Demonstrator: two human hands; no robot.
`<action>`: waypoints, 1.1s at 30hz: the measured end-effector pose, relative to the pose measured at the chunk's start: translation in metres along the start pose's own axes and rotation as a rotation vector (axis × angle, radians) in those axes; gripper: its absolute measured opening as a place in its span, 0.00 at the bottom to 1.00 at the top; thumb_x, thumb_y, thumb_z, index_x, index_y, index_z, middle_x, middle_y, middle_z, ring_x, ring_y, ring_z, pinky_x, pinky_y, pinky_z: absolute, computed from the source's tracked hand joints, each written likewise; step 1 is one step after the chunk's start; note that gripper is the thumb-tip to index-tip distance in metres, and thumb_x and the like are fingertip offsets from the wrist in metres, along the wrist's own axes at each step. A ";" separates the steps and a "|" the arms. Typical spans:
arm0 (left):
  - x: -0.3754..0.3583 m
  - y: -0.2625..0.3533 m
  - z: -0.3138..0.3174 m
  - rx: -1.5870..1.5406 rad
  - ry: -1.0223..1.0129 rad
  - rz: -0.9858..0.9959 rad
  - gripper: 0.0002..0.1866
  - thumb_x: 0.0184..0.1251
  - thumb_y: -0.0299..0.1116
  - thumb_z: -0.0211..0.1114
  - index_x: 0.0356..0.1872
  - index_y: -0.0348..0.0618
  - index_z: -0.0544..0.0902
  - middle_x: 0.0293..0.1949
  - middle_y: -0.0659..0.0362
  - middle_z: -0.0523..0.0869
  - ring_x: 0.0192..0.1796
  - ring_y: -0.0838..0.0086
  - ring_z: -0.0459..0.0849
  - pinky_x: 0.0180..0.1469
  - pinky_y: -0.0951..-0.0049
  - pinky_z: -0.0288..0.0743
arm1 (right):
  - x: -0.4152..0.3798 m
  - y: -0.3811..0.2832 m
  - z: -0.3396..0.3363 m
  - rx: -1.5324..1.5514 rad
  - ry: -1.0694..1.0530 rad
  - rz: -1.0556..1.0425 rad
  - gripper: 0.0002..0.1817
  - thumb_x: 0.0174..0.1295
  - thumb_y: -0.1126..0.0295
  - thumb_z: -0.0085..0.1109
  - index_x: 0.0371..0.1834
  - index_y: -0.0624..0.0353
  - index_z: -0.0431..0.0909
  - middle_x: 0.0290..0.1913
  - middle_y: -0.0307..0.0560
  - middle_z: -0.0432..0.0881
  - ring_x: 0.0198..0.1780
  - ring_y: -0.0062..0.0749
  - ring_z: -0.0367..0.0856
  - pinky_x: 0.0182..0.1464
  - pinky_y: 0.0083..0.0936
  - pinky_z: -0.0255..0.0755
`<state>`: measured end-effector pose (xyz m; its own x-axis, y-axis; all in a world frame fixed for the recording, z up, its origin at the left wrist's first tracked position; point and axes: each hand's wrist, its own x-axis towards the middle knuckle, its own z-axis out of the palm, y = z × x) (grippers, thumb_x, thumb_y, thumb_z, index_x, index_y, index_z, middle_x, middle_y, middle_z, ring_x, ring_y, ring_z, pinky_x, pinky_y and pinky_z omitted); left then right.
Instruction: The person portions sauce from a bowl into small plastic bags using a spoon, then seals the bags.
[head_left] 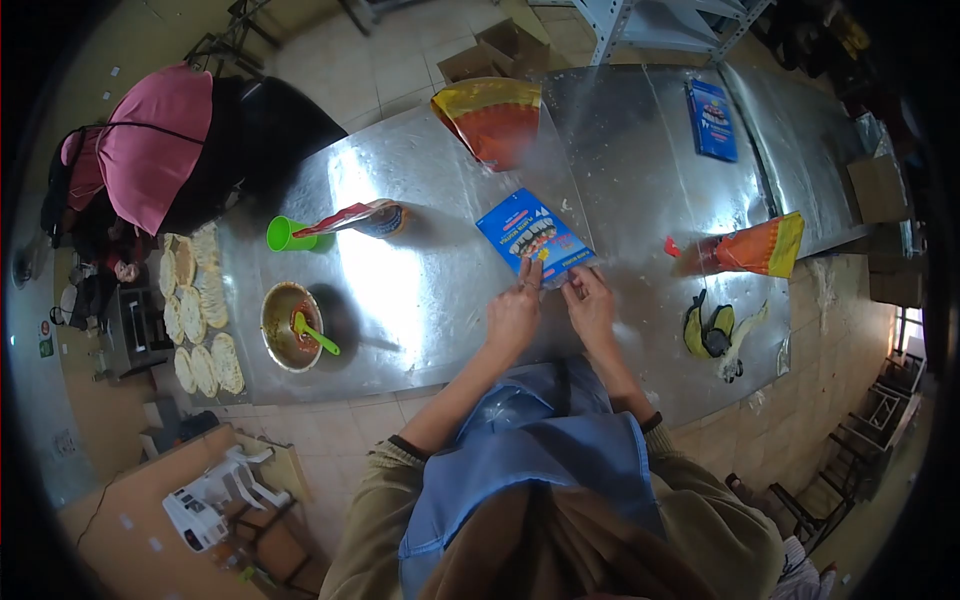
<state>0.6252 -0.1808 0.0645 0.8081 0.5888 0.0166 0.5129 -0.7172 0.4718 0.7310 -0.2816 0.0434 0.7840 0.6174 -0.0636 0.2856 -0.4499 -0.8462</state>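
Note:
A blue food packet (528, 232) with a picture of food on its front lies at a slant on the steel table in front of me. My left hand (513, 308) is closed at its lower edge, with fingertips on the printed face. My right hand (588, 298) pinches the lower right corner. Whether the packet's edge is open is hidden by my fingers. To the left stands a bowl (271, 321) with red sauce inside, and a green spoon (318, 337) rests in it. Beyond the packet is a yellow and orange bag (495, 120).
Split bread pieces (205, 370) lie at the table's left end, near a person in pink (160, 140). A green cup (283, 234) lies by another bag (360, 218). Rightward are an orange bag (750, 249), a yellow-and-black item (708, 330) and a second blue packet (712, 121).

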 end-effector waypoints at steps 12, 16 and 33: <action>0.026 0.007 -0.061 -0.109 0.038 -0.160 0.15 0.61 0.28 0.55 0.49 0.44 0.80 0.29 0.43 0.83 0.30 0.48 0.83 0.34 0.52 0.76 | 0.024 -0.082 -0.038 0.165 0.088 -0.261 0.07 0.58 0.74 0.58 0.40 0.59 0.79 0.39 0.45 0.77 0.32 0.33 0.78 0.34 0.25 0.72; 0.022 0.008 -0.061 -0.145 0.060 -0.147 0.15 0.61 0.28 0.55 0.49 0.44 0.80 0.29 0.41 0.83 0.31 0.48 0.83 0.35 0.53 0.76 | 0.022 -0.104 -0.044 -0.091 -0.007 -0.274 0.09 0.57 0.70 0.60 0.40 0.58 0.79 0.38 0.46 0.78 0.35 0.37 0.79 0.37 0.29 0.72; 0.016 -0.003 -0.046 -0.664 0.098 -0.270 0.14 0.64 0.25 0.54 0.49 0.35 0.76 0.34 0.41 0.83 0.36 0.55 0.85 0.38 0.65 0.76 | 0.011 -0.062 -0.046 0.723 -0.178 0.062 0.06 0.62 0.72 0.57 0.34 0.64 0.78 0.35 0.38 0.78 0.36 0.19 0.75 0.40 0.18 0.71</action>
<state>0.6228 -0.1522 0.1038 0.6326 0.7663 -0.1122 0.3818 -0.1825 0.9061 0.7475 -0.2765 0.1191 0.6684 0.7274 -0.1554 -0.2383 0.0116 -0.9711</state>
